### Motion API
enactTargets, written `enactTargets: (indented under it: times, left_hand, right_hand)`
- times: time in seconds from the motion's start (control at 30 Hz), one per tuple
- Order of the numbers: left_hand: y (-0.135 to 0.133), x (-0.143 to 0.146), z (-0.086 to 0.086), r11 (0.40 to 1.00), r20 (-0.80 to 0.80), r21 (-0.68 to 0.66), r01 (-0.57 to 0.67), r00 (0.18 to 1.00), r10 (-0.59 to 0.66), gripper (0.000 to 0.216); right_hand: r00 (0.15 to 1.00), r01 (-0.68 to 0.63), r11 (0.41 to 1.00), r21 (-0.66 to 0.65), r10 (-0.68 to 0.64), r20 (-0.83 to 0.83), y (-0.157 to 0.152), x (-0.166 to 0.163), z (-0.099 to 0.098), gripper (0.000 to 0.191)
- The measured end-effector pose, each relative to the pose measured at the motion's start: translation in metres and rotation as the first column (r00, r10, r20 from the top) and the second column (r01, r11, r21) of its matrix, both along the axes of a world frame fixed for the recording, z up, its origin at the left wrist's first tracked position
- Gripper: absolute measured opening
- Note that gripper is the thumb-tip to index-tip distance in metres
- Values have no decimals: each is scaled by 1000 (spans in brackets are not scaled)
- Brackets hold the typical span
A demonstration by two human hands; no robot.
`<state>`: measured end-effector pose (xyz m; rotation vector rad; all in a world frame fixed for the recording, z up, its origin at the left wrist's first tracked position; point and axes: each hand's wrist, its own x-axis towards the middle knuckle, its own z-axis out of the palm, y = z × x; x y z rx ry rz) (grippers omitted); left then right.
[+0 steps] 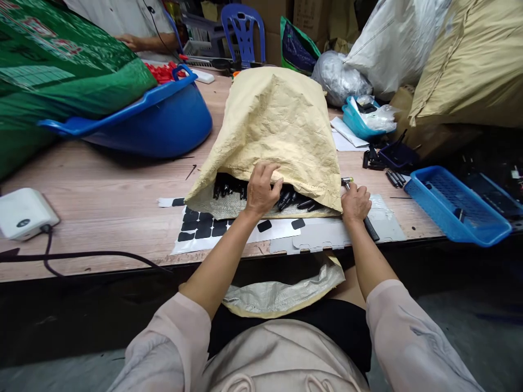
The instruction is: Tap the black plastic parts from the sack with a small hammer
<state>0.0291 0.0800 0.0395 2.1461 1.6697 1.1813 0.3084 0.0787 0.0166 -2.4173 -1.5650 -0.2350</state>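
While the large crumpled tan woven-plastic sack [278,130] lies on its side on the pale wood-grain table [102,190], its mouth faces the person and gapes low, with a heap of small black plastic parts [232,188] showing inside. By the look of it the work is at an early stage: the heap sits almost wholly within the sack and none of it is gathered outside the mouth. Left hand [261,190] is at the middle of the opening, fingers curled over the sack's upper lip and down among the black parts, touching them; whether any piece is pinched I cannot tell. Right hand [355,202] rests at the sack's right corner, fingers bent and closed loosely against the edge, a small metal-tipped tool [346,182] just beside its knuckles. Just in front of the mouth lies a white backing sheet of black rounded adhesive pads [200,228]. Blue slotted plastic tray [453,204] stands well apart to the right.
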Motion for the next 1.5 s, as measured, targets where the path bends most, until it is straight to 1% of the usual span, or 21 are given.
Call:
enactTargets:
  times: [0.07, 0.13, 0.23, 0.33, 0.43, 0.5, 0.63, 0.7, 0.77, 0.83, 0.9, 1.03, 1.1, 1.17, 1.23, 1.27, 1.3, 1.33, 1.37, 1.43, 1.5]
  left_hand:
    - [-12, 5, -1, 996, -28, -39, -85, 996, 84, 23]
    - [-17, 10, -2, 987, -85, -110, -121, 990, 112, 19]
    - [-13, 17, -2, 968, -128, -191, -162, 982, 139, 18]
    - [-9, 17, -2, 959, -108, -221, -180, 981, 160, 11]
    - [-15, 5, -2, 960, -45, -200, -198, 980, 193, 4]
    - [-27, -7, -3, 965, 23, -167, -203, 978, 209, 2]
    - [-67, -30, -12, 979, 228, -146, -142, 958, 173, 6]
    - [-87, -35, -20, 979, 324, -180, -98, 934, 153, 10]
    - [-102, -36, -29, 973, 365, -225, -42, 923, 124, 11]
    - [-111, -34, -36, 966, 332, -257, 8, 940, 81, 8]
    - [-115, -32, -41, 965, 252, -263, 23, 967, 46, 8]
    - [-108, -24, -42, 968, 96, -249, 26, 995, -2, 27]
    - [-103, -20, -41, 964, 55, -263, 33, 998, -19, 29]
    - [-98, -16, -41, 960, 41, -275, 52, 998, -42, 23]
    - [-95, -14, -41, 957, 44, -280, 79, 997, -70, 18]
    - [-95, -14, -41, 955, 46, -284, 89, 996, -80, 18]
    - [-95, -14, -41, 953, 47, -289, 93, 995, -83, 19]
    - [-95, -14, -41, 950, 46, -297, 90, 996, -80, 20]
    - [-95, -14, -41, 948, 45, -307, 85, 996, -75, 20]
    - [-95, -14, -41, 944, 45, -322, 78, 997, -67, 19]
    - [-95, -14, -42, 942, 51, -325, 81, 996, -68, 18]
  right_hand:
    - [1000, -1, 1000, -3, 1, -2, 0, 0, 1, 41]
    - [1000, 1, 1000, -5, -2, -2, 0, 0, 1, 41]
    - [1000, 5, 1000, 2, -5, -2, 0, 0, 1, 42]
    - [1000, -2, 1000, 16, 2, 1, 1, 0, 0, 40]
    - [1000, 0, 1000, 24, 0, -4, 1, 1, -1, 41]
    - [1000, 6, 1000, 28, -5, -7, 2, 1, -3, 41]
    - [1000, 7, 999, 37, -7, -12, 3, 2, -4, 40]
    - [1000, 11, 999, 36, -10, -16, 3, 2, -3, 40]
    - [1000, 15, 999, 32, -15, -16, 4, 2, -2, 40]
    - [1000, 18, 999, 31, -18, -14, 3, 2, -1, 41]
    - [1000, 18, 999, 31, -17, -15, 2, 2, -1, 41]
    - [999, 26, 999, 28, -25, -34, 1, -1, 0, 42]
    - [998, 29, 999, 22, -27, -59, 3, 0, 3, 42]
    - [992, 24, 1000, -17, -26, -125, 6, 6, 8, 41]
    - [971, 43, 997, -57, -55, -233, 8, 17, 15, 40]
    - [955, 71, 997, -42, -80, -286, 8, 23, 20, 41]
    - [939, 102, 995, 9, -93, -332, 6, 29, 24, 42]
    - [925, 130, 987, 94, -87, -370, 1, 34, 29, 43]
    - [916, 143, 969, 201, -53, -398, -7, 36, 34, 44]
    - [899, 100, 909, 406, 93, -428, -30, 31, 42, 45]
    - [857, -20, 858, 513, 279, -434, -61, 13, 48, 46]
